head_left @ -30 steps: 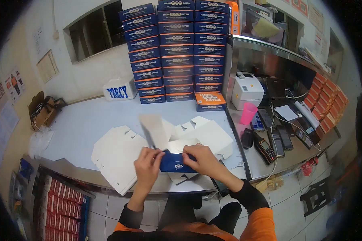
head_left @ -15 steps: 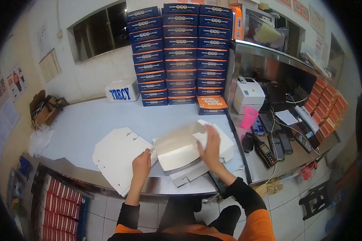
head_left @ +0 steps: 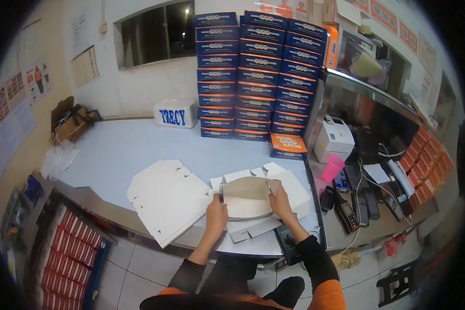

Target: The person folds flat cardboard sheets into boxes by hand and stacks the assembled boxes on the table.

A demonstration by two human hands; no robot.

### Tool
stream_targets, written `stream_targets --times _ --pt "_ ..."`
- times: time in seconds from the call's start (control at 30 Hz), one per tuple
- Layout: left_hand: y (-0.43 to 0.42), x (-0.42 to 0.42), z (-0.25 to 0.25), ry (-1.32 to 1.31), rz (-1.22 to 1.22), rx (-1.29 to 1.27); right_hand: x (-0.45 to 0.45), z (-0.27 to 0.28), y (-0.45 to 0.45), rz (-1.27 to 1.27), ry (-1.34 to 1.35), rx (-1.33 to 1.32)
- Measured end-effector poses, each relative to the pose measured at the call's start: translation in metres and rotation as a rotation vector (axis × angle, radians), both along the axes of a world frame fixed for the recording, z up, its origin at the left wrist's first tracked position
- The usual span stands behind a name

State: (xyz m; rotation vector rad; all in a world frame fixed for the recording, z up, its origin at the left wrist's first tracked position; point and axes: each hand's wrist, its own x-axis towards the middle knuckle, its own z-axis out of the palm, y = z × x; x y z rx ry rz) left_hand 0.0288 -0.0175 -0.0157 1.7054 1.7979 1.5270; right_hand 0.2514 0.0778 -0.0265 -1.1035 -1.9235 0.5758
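A partly folded cardboard box (head_left: 247,201), pale inside, lies at the front of the table with its side walls bent up. My left hand (head_left: 217,211) grips its left end, fingers closed on the board. At the right end, my right hand (head_left: 280,200) pinches the corner flap. Under and behind it rest more flat white box blanks (head_left: 296,194) with notched edges. To the left is a stack of flat box blanks (head_left: 168,199), close to my left hand. The box's outer face is hidden.
Tall stacks of folded dark blue boxes (head_left: 258,77) stand at the back, with an orange-topped box (head_left: 288,145) in front. A white package (head_left: 175,113) sits beside them. On the right counter are a pink cup (head_left: 332,168), a label printer (head_left: 335,137) and several handheld devices (head_left: 347,217).
My right hand has come down onto the box's right end, and my left hand has moved to its left end. The walls have been bent inward. The view has shifted left.
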Motion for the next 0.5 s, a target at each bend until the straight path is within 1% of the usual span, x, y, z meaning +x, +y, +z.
stream_targets --times 0.03,0.07,0.1,0.17,0.2,0.27,0.3,0.37,0.4,0.47,0.5 --pt "0.007 0.0 -0.002 0.046 0.02 0.001 -0.002 0.009 -0.005 -0.064 0.02 0.027" --pt "0.013 0.0 0.001 0.046 0.016 -0.099 -0.003 0.018 -0.01 -0.128 0.041 0.053" --pt "0.015 0.001 0.004 0.04 0.028 -0.091 -0.005 0.027 -0.016 -0.116 0.036 0.062" --pt "0.008 0.004 0.031 -0.088 -0.118 -0.171 -0.008 0.041 -0.026 -0.155 0.033 0.005" --pt "0.004 0.003 0.038 -0.088 -0.116 -0.163 -0.007 0.041 -0.027 -0.154 0.033 0.013" --pt "-0.003 -0.003 0.042 -0.09 -0.32 -0.28 0.001 0.037 -0.029 -0.032 0.028 -0.183" --pt "-0.004 -0.008 0.039 -0.086 -0.328 -0.279 0.008 0.036 -0.026 -0.04 0.032 -0.182" --pt "-0.009 -0.017 0.03 -0.098 -0.512 -0.177 0.024 0.032 -0.027 0.221 -0.001 -0.067" --pt "-0.009 -0.023 0.022 -0.097 -0.527 -0.192 0.03 0.03 -0.028 0.205 0.004 -0.08" --pt "-0.004 -0.032 0.001 -0.117 -0.574 -0.296 0.04 0.035 -0.028 0.343 0.102 -0.438" --pt "-0.002 -0.032 -0.008 -0.117 -0.59 -0.314 0.042 0.032 -0.028 0.326 0.111 -0.453"
